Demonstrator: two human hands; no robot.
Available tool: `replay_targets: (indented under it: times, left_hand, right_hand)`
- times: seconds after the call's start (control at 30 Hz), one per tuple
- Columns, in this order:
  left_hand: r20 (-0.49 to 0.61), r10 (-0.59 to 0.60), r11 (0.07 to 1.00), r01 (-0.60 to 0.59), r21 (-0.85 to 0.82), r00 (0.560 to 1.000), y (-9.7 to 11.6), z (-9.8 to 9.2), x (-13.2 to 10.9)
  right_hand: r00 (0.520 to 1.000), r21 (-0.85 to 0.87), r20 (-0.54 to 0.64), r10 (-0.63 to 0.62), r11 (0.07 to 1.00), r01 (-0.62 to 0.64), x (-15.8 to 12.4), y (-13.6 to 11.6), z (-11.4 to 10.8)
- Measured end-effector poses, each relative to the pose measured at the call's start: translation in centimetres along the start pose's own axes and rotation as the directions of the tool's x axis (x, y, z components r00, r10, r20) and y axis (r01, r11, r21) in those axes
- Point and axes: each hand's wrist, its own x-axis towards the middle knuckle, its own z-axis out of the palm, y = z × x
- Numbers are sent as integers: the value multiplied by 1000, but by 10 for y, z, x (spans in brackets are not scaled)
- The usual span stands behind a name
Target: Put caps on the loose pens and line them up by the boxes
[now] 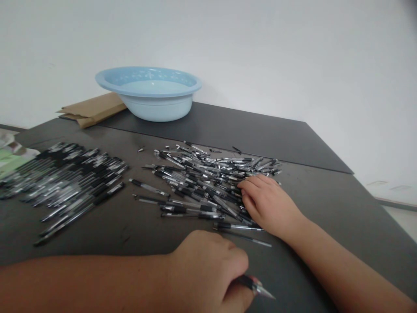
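Note:
Near the bottom edge, my left hand is closed around a pen with a black grip; its silver conical tip points to the lower right. My right hand rests at the right side of a loose heap of pen parts. Its fingers are curled together among the pieces, and what lies between the fingertips is hidden. Clear barrels, black grips and small tips lie jumbled in the heap. A thin refill lies just below my right hand. To the left, many assembled-looking capped pens lie side by side, slightly blurred.
A light blue plastic basin stands at the back of the dark table, beside a flat brown paper bag. A white and green wrapper lies at the left edge. Behind the table rises a white wall.

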Motion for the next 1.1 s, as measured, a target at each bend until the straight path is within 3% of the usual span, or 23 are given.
replay_targets:
  times: [0.5, 0.83, 1.1]
  left_hand:
    - [-10, 1, 1000, -1, 20, 1000, 1, 1, -1]
    - [-19, 14, 999, -14, 33, 1000, 0, -1, -2]
    - [-49, 16, 1000, -16, 3, 999, -1, 1, -1]
  right_hand:
    - [1000, 22, 26, 12, 1000, -12, 0, -4, -1]
    - [998, 150, -31, 60, 987, -54, -2, -1, 7]
    - [998, 218, -10, 56, 975, -52, 1, -1, 2]
